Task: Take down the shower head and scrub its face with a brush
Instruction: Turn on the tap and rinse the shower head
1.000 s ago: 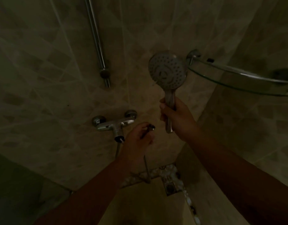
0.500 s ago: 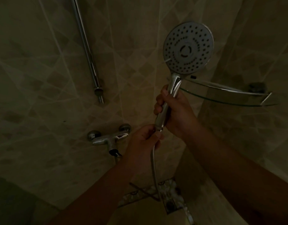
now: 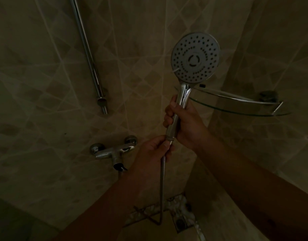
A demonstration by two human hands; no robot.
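Observation:
The shower head point(image 3: 195, 58) is off the wall, its round grey face with several nozzle holes turned toward me. My right hand point(image 3: 186, 121) grips its chrome handle upright, in front of the tiled corner. My left hand point(image 3: 154, 150) pinches the metal hose point(image 3: 161, 185) right at the nut under the handle's end. The hose hangs down from there toward the floor. No brush shows in this dim view.
A chrome slide rail point(image 3: 88, 54) runs up the left wall, with a mixer tap point(image 3: 113, 150) below it. A glass corner shelf point(image 3: 240, 106) sticks out just right of the shower head. A floor drain point(image 3: 181, 222) lies in the corner below.
The shower head came up and nearer to me, its face turning toward me. My left hand rose from lower on the hose to the nut at the handle's end.

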